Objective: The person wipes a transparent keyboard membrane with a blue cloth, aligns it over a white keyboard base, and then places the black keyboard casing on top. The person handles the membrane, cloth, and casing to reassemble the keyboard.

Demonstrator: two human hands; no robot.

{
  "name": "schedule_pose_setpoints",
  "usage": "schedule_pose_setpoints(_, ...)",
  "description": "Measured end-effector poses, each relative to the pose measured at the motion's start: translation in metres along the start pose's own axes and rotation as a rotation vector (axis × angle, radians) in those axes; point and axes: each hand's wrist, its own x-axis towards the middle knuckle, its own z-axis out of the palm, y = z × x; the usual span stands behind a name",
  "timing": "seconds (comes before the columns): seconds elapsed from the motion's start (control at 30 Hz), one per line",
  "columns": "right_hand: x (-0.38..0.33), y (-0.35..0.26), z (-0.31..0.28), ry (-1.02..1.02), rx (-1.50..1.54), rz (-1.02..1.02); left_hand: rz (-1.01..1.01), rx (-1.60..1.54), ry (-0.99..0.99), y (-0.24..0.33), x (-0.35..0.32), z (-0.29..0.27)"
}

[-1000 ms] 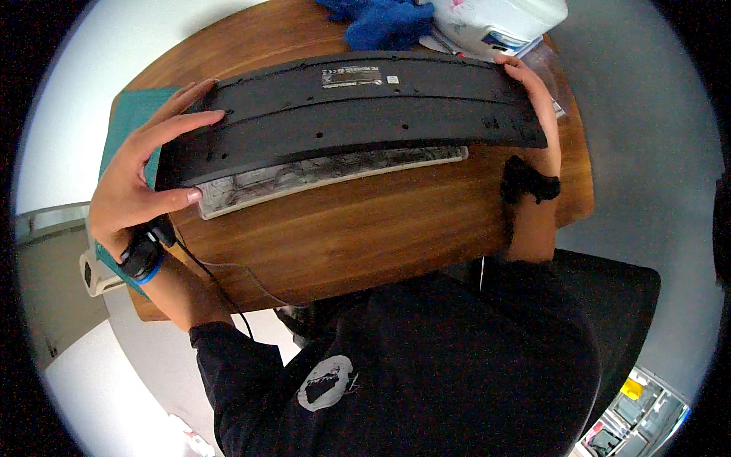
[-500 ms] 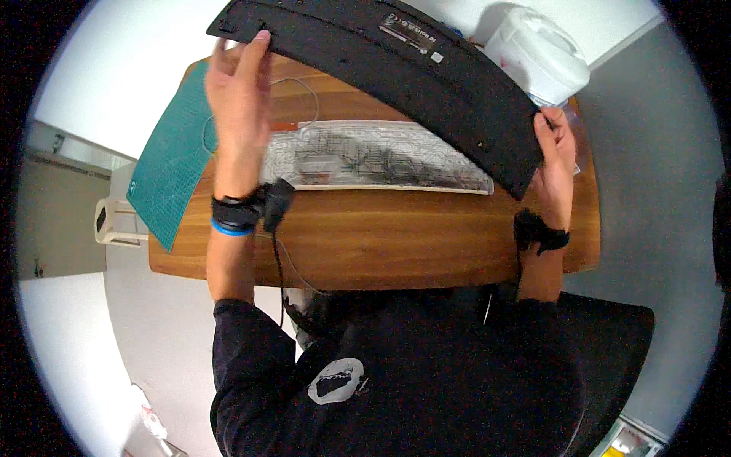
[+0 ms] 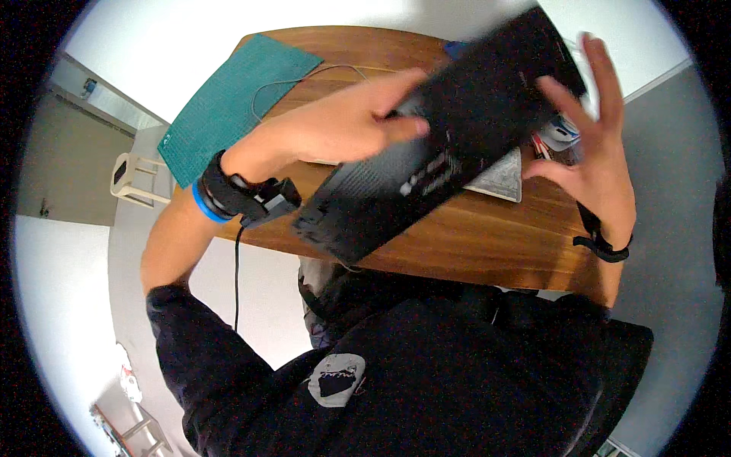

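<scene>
A long black keyboard back cover (image 3: 472, 107) is held tilted above the table, running from lower left to upper right and partly blurred. My left hand (image 3: 327, 126) grips its left long edge, thumb over the near face and the other fingers partly hidden behind. Beside the right edge, my right hand (image 3: 598, 156) is open with its fingers spread. Beneath the cover lies a pale keyboard circuit sheet (image 3: 501, 177), mostly hidden; only its right end and a sliver at the left show.
A green cutting mat (image 3: 228, 99) lies at the table's left, with a thin grey cable (image 3: 304, 75) curving over it. Small red and white items (image 3: 542, 146) sit at the right of the wooden table (image 3: 426, 244). A pale stool (image 3: 137, 179) stands to the left.
The cover has turned from lying crosswise in both hands to a steep slant, coming lower and nearer. My right hand has let go of its end; my left hand has moved right with it.
</scene>
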Motion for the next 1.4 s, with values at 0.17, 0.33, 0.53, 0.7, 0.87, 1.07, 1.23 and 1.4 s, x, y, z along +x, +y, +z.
schedule_pose_setpoints(0.17,0.022,-0.034,0.017,-0.571,0.25,-0.263,-0.106,0.182,-0.391,0.013,0.007,0.017)
schedule_pose_setpoints(0.33,0.0,-0.046,0.052,-0.526,0.227,-0.29,-0.055,0.213,-0.42,-0.002,0.006,0.014)
schedule_pose_setpoints(0.53,-0.024,-0.044,0.08,-0.409,0.024,-0.284,-0.269,0.351,-0.433,0.0,0.007,-0.002)
schedule_pose_setpoints(0.7,-0.042,-0.016,0.074,-0.576,0.192,-0.043,-0.339,0.298,-0.148,-0.03,-0.034,-0.063)
schedule_pose_setpoints(0.87,-0.07,0.005,0.1,-0.619,0.307,0.041,-0.425,0.407,0.12,-0.063,-0.083,-0.063)
schedule_pose_setpoints(1.07,-0.074,0.011,0.129,-0.642,0.426,0.049,-0.677,0.307,0.278,-0.106,-0.116,-0.027)
schedule_pose_setpoints(1.23,-0.071,0.013,0.147,-0.627,0.455,0.061,-0.617,0.327,0.3,-0.125,-0.126,-0.027)
schedule_pose_setpoints(1.4,-0.07,0.017,0.161,-0.629,0.497,0.073,-0.595,0.208,0.298,-0.119,-0.12,-0.028)
